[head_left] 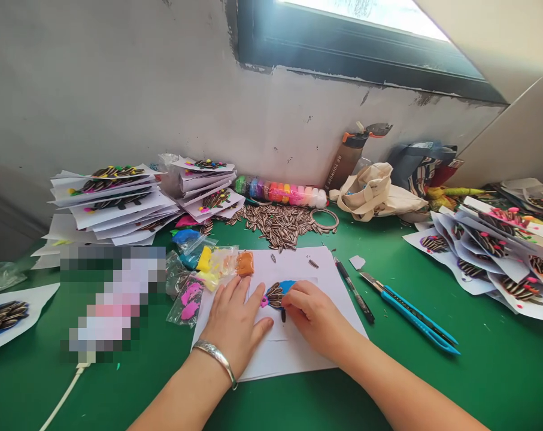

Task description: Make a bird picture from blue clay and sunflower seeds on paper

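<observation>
My left hand [237,320] lies flat on the white paper [338,350], its fingers spread along the left side of a small picture. The picture has striped sunflower seeds [275,293] set on blue clay [289,285], with a bit of pink clay [264,301] at its left end and a dark piece [283,315] below. My right hand [314,314] is over the picture's right part, fingertips pinched together at the clay. Whatever those fingertips may hold is hidden. A silver bangle [217,359] circles my left wrist.
Loose seeds [278,224] are heaped behind the paper, near clay tubs [293,194] and a tape ring [324,220]. Clay packets [193,299] lie left. A pen [354,290] and blue utility knife [410,311] lie right. Stacked seed pictures [118,209] stand back left, others [496,257] far right.
</observation>
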